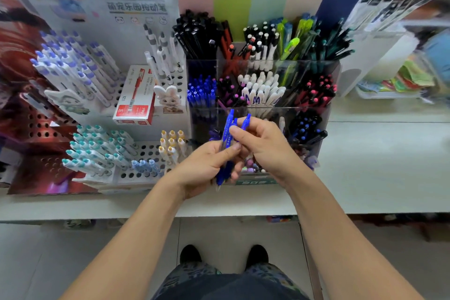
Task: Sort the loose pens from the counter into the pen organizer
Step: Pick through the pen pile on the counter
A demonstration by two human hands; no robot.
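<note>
The left hand [207, 165] curls its fingers around a small bunch of shiny blue pens [227, 146], maybe three. The right hand [263, 143] pinches their tops. The pens are held above the smooth white desk [377, 165], right in front of the clear plastic pen organizer [323, 114] with its square boxes.

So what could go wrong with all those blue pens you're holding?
One risk: the left hand grips several blue pens in a loose bunch while the right hand pinches their tops, so one might slip and fall to the floor. Another: the blue-pen compartment of the pen organizer already looks packed, so pushing more in could be a squeeze. Also, a sleeve-free arm could still bump the red box.
</note>
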